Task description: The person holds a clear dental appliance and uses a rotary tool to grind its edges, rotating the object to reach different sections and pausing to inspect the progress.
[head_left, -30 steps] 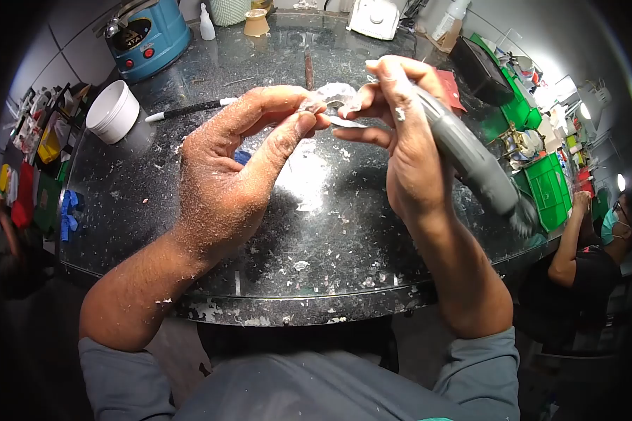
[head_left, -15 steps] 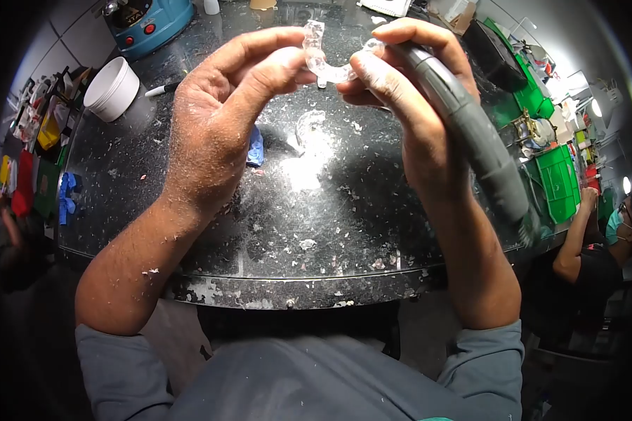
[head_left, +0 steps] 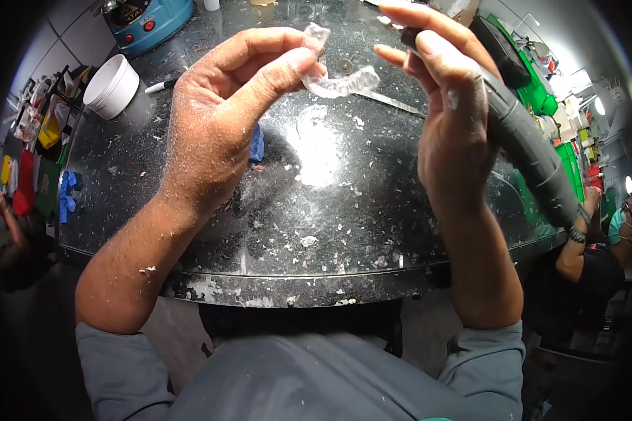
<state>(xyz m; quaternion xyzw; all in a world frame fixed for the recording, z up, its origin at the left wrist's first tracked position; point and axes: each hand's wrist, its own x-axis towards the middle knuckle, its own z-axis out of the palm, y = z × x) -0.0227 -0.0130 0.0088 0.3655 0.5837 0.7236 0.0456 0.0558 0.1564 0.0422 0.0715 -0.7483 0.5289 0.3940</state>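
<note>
My left hand (head_left: 221,119), dusted with white shavings, pinches a clear plastic dental aligner (head_left: 337,81) between thumb and forefinger above the dark worktop (head_left: 316,210). My right hand (head_left: 456,119) grips a grey rotary handpiece (head_left: 527,151) that runs back along my wrist; its forefinger and thumb are spread, apart from the aligner's right end. A thin metal tool (head_left: 393,103) lies on the worktop just under the aligner.
White plastic shavings litter the worktop. A white cup (head_left: 111,85) and a black pen (head_left: 160,87) sit at the back left, with a blue machine (head_left: 147,17) behind them. Blue cloth (head_left: 257,144) lies under my left hand. Green bins (head_left: 558,165) and a person (head_left: 597,245) are at the right.
My right hand has let go of the aligner's right end and drawn away to the right with the handpiece. The left hand alone now holds the aligner, which has tilted flatter.
</note>
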